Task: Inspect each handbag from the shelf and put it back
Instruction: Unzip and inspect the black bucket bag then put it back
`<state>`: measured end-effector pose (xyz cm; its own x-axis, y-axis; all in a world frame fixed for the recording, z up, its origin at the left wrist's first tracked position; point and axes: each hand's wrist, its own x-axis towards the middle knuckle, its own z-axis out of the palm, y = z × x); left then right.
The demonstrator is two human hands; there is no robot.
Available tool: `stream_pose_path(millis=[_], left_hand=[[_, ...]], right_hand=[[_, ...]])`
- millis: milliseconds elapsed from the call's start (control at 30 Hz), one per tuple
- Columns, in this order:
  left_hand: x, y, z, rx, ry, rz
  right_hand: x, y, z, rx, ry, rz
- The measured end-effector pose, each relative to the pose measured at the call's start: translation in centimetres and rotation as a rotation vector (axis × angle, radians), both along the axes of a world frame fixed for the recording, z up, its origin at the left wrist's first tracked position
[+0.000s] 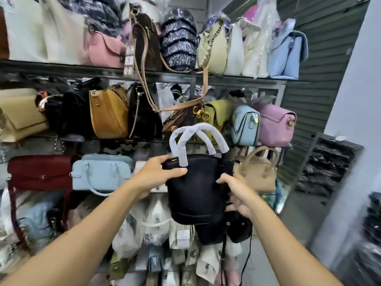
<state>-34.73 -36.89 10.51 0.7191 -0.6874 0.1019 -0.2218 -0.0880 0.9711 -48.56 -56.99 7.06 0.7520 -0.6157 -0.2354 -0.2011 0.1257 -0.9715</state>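
Observation:
I hold a black bucket handbag (195, 190) upright in front of the shelves, its two handles (198, 139) wrapped in white foam. My left hand (158, 174) grips its upper left rim, thumb across the front. My right hand (237, 193) grips its right side, fingers behind it. A small black pouch (237, 228) and a thin black strap hang below the bag. The glass shelf (144, 76) rack behind is packed with handbags.
A light blue bag (101, 174) and a maroon bag (41, 172) sit left of my hands, a beige bag (257, 172) to the right. Above are mustard (109, 114), olive (218, 112) and pink (276, 124) bags. A long tan strap (144, 85) dangles from the top shelf. Wrapped stock lies far right.

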Motion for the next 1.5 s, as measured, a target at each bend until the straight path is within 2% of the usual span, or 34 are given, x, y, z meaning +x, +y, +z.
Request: stream_pose_path(millis=[200,567,833,1000,1167,1267,1367,1433,1500], left_hand=[[1.8,-4.8,-2.6,0.06,0.001,0.036],[5.5,-10.7,-3.3,0.23,0.071,0.151],[7.6,-12.3,-4.9,0.24,-0.003,0.049],[9.0,-13.2,-5.0,0.293,-0.178,0.064],[10.1,-13.9,-4.3,0.27,-0.156,0.102],[10.4,-13.4,-3.1,0.348,-0.127,-0.023],[10.9,-12.2,-3.2,0.481,-0.093,-0.264],[11.2,-11.6,-3.5,0.562,-0.169,-0.357],[11.3,-11.3,-3.7,0.617,-0.322,-0.466]], right_hand=[[-0.5,-3.6,-1.6,0.017,0.211,0.1],[3.8,-11.0,-2.9,-0.096,0.357,0.283],[6.7,-15.2,-5.2,-0.103,0.24,0.364],[8.1,-15.7,-6.2,-0.051,0.142,0.244],[9.5,-15.0,-5.4,-0.073,0.077,0.127],[9.1,-15.1,-4.8,-0.157,0.109,0.184],[8.2,-15.2,-5.2,-0.179,0.241,0.385],[7.9,-15.2,-6.1,-0.162,0.33,0.457],[7.8,-14.8,-7.0,-0.151,0.345,0.469]])
